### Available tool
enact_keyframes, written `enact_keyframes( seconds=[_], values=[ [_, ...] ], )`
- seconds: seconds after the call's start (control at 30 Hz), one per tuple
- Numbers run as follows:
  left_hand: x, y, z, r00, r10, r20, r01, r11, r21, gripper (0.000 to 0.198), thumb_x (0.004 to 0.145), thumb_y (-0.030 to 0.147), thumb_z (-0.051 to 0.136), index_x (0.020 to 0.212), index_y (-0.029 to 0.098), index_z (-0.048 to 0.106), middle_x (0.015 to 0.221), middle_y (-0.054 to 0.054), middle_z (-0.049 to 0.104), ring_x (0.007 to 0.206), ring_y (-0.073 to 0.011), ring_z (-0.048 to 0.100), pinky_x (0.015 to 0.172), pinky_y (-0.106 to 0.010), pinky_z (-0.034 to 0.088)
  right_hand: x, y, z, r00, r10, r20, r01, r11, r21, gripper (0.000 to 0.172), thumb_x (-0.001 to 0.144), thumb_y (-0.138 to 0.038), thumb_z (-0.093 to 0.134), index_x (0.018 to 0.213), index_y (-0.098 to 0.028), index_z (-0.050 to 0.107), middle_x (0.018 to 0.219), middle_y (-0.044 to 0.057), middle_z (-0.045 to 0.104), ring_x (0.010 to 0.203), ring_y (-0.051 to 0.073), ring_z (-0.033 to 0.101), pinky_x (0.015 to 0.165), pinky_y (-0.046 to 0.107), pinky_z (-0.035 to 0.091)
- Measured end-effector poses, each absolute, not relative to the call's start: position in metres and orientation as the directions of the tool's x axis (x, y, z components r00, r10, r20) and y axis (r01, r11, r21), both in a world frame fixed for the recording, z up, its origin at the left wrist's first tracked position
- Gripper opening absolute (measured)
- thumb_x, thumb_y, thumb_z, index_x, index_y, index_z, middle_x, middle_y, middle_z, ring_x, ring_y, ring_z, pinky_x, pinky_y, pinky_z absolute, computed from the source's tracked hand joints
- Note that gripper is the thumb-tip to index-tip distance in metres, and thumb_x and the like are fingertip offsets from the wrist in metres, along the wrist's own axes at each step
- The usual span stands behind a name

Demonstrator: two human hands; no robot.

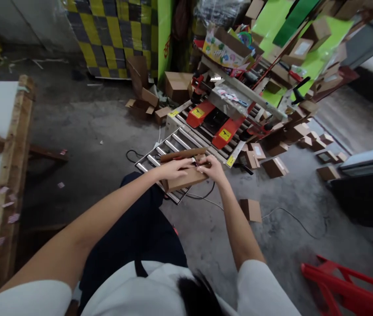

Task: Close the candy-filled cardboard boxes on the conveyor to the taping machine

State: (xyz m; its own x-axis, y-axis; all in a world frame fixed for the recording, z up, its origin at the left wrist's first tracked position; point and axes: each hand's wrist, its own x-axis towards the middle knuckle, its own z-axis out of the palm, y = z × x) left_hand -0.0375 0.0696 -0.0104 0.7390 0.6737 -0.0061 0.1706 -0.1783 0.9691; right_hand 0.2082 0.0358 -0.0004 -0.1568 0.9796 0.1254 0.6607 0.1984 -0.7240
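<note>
A brown cardboard box (186,180) lies in front of me at the near end of a roller conveyor (151,160), its far flap raised. Across its top, my left hand (175,169) is stretched out with fingers pointing right and thumb a little apart. My right hand (213,169) has bent fingers closed on the box's right end. Between the fingertips of both hands, at the box's opening, something small and dark shows, too little to name. The inside of the box is mostly hidden.
Beyond the rollers stands a red-and-grey carton sealing machine (224,120), with a printed box (224,48) on top. Several small cartons (275,166) lie on the floor to the right. A red plastic stool (347,281) is at lower right, a wood-edged table (17,145) at left. Cables (288,213) cross the floor.
</note>
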Motion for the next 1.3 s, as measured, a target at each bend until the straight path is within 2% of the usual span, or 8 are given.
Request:
enact_keyframes(
  seconds=[0.17,0.33,0.53,0.7,0.9,1.1,1.2,1.3],
  values=[
    [-0.033,0.034,-0.016,0.494,0.791,0.361,0.401,-0.576,0.712,0.036,0.094,0.025,0.054,0.128,0.022,0.062,0.147,-0.01,0.052,0.144,-0.0256,0.04,0.126,-0.046,0.02,0.188,0.046,-0.016,-0.026,0.975,0.221,0.785,0.157,-0.599,0.039,0.088,-0.051,0.072,0.099,-0.015,0.062,0.106,0.013,0.061,0.104,0.028,0.053,0.094,0.039,0.044],
    [-0.032,0.021,-0.01,0.143,0.888,0.437,0.711,-0.4,0.578,0.076,0.079,0.044,0.077,0.139,0.008,0.048,0.143,-0.026,0.047,0.142,-0.042,0.034,0.122,-0.06,0.013,0.171,0.027,-0.023,0.221,0.912,0.346,0.869,-0.023,-0.494,0.047,0.09,-0.044,0.067,0.124,-0.013,0.055,0.127,0.018,0.054,0.121,0.033,0.046,0.107,0.048,0.033],
    [-0.043,0.02,-0.01,0.432,0.817,0.383,0.681,-0.574,0.455,0.016,0.092,0.032,0.061,0.092,0.018,0.069,0.097,-0.011,0.065,0.105,-0.0283,0.057,0.115,-0.053,0.032,0.161,0.019,-0.025,0.479,0.778,0.407,0.786,-0.172,-0.594,0.047,0.094,-0.035,0.045,0.133,-0.009,0.049,0.138,0.025,0.045,0.133,0.037,0.034,0.114,0.057,0.02],
    [-0.049,0.02,-0.011,0.488,0.793,0.364,0.631,-0.609,0.48,0.013,0.091,0.027,0.063,0.088,0.017,0.07,0.114,-0.012,0.063,0.117,-0.0268,0.055,0.107,-0.046,0.042,0.14,0.005,-0.028,0.497,0.777,0.387,0.766,-0.183,-0.616,0.057,0.095,-0.034,0.033,0.144,-0.006,0.04,0.149,0.027,0.031,0.141,0.038,0.025,0.115,0.064,0.014],
    [-0.052,0.005,-0.008,0.451,0.857,0.25,0.674,-0.511,0.533,0.022,0.092,0.023,0.054,0.089,0.018,0.075,0.11,-0.011,0.067,0.105,-0.0249,0.059,0.099,-0.041,0.046,0.108,-0.016,-0.045,0.058,0.977,0.203,0.879,0.046,-0.475,0.066,0.099,-0.049,0.032,0.156,-0.013,0.032,0.16,0.021,0.018,0.149,0.04,0.012,0.113,0.073,0.011],
    [-0.05,0.005,0.001,0.421,0.899,0.121,0.617,-0.382,0.688,0.036,0.095,0.03,0.044,0.088,0.019,0.077,0.102,-0.012,0.069,0.094,-0.0234,0.062,0.091,-0.036,0.048,0.139,-0.017,-0.018,-0.29,0.957,-0.014,0.876,0.259,-0.406,0.081,0.095,-0.061,0.051,0.16,-0.021,0.024,0.164,0.016,0.007,0.152,0.038,0.004,0.117,0.069,0.01],
    [-0.057,0.009,0.002,0.406,0.912,0.063,0.559,-0.302,0.772,0.038,0.094,0.035,0.043,0.083,0.018,0.076,0.094,-0.01,0.071,0.088,-0.0225,0.064,0.085,-0.033,0.05,0.128,-0.036,-0.014,-0.335,0.942,0.027,0.885,0.325,-0.334,0.108,0.084,-0.066,0.068,0.161,-0.01,0.018,0.162,0.023,0.002,0.15,0.044,-0.001,0.117,0.071,0.01],
    [-0.079,0.005,-0.002,0.379,0.924,0.045,0.417,-0.214,0.883,0.039,0.09,0.046,0.047,0.082,0.019,0.075,0.09,-0.007,0.073,0.085,-0.0211,0.065,0.083,-0.03,0.051,0.112,-0.044,-0.018,-0.361,0.921,0.146,0.862,0.389,-0.326,0.102,0.083,-0.054,0.076,0.156,-0.003,0.027,0.16,0.027,0.01,0.149,0.046,0.008,0.12,0.067,0.015]
  ],
)
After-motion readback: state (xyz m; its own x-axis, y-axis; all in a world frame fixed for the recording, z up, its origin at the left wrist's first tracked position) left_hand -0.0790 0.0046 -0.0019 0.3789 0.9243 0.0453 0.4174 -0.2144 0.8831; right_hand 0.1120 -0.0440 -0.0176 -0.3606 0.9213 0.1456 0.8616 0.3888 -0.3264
